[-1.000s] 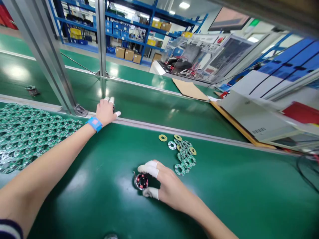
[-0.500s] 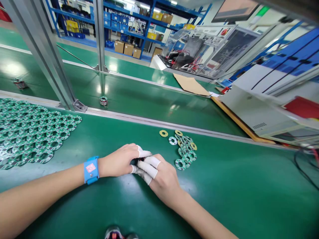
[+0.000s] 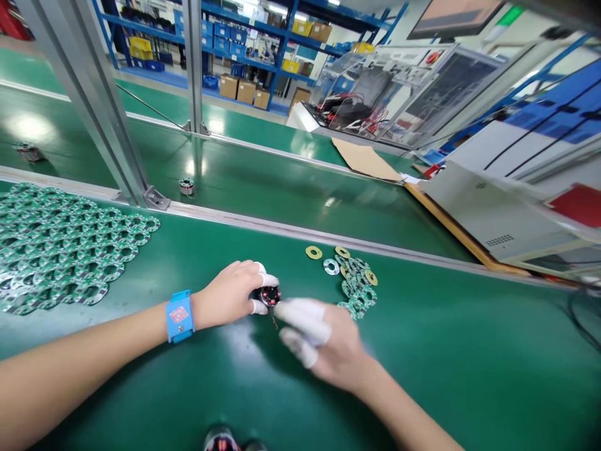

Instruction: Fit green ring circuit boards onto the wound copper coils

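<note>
My left hand (image 3: 230, 293), in white finger cots and with a blue wrist strap (image 3: 179, 316), grips a small round motor stator (image 3: 270, 294). Its dark ring has red windings inside and faces up; thin wire ends hang from its lower edge. My right hand (image 3: 323, 335), also in white finger cots, is just right of the stator and smeared by motion. A gap shows between its thumb and fingers, and I see nothing in it. Whether its fingertips still touch the stator's edge is unclear.
Ring-shaped green circuit boards (image 3: 70, 244) cover the bench at left. A smaller pile of ring boards (image 3: 359, 282) with yellow rings (image 3: 313, 252) lies beyond my right hand. Past the metal rail (image 3: 263, 230) stand two stators, one being this stator (image 3: 186, 186). A metal post (image 3: 89, 106) rises at left.
My right hand has drawn back to the right from the stator, uncovering its top. My left hand keeps hold of it. The view has shifted slightly; the stator beyond the rail sits a little further left.
</note>
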Available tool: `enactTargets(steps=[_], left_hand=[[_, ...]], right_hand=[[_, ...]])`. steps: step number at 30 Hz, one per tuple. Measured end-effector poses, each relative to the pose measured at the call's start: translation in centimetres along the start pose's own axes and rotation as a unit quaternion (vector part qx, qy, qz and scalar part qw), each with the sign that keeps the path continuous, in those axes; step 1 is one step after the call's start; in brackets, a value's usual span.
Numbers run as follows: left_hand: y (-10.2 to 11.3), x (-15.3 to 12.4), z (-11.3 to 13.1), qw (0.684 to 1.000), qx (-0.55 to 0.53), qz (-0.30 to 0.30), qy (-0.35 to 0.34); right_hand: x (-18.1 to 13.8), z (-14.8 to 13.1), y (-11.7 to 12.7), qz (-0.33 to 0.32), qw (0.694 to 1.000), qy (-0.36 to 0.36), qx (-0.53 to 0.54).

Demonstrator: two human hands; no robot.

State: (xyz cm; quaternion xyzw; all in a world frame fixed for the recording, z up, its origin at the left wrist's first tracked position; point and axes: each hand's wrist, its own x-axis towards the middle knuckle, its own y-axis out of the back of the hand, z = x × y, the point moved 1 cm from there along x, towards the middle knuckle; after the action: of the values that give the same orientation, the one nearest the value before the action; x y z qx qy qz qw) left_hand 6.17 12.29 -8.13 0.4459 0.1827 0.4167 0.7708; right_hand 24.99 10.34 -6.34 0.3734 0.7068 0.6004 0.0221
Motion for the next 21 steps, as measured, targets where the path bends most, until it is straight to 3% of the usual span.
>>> enactTargets(steps=[3,5,8,11,15,21], left_hand=[[-0.1,0.0,-0.1,1.0,-0.012,0.001,0.001],[-0.1,-0.1,-0.1,1.0,-0.024,0.004,0.002],[0.1,-0.3,-0.3,0.999,-0.051,-0.004,0.001],[0.8,-0.4,-0.5,0.995,-0.097,0.001,0.004],[1.7,0.0,-0.6,0.985,-0.159,0.062,0.032],[1.9,0.5,-0.6,0.974,-0.194,0.1,0.054]], right_hand=[[0.9,4.6,1.3,0.072,0.964,-0.234,-0.106],[1.6,7.5,1.4,0.009,0.934,-0.303,-0.189],[1.9,10.0,0.7,-0.066,0.921,-0.311,-0.225],[1.5,9.8,0.3,-0.052,0.93,-0.311,-0.19],[1.3,8.1,0.5,-0.039,0.932,-0.32,-0.166],[4.2,8.8,-0.8,-0.053,0.943,-0.32,-0.073]])
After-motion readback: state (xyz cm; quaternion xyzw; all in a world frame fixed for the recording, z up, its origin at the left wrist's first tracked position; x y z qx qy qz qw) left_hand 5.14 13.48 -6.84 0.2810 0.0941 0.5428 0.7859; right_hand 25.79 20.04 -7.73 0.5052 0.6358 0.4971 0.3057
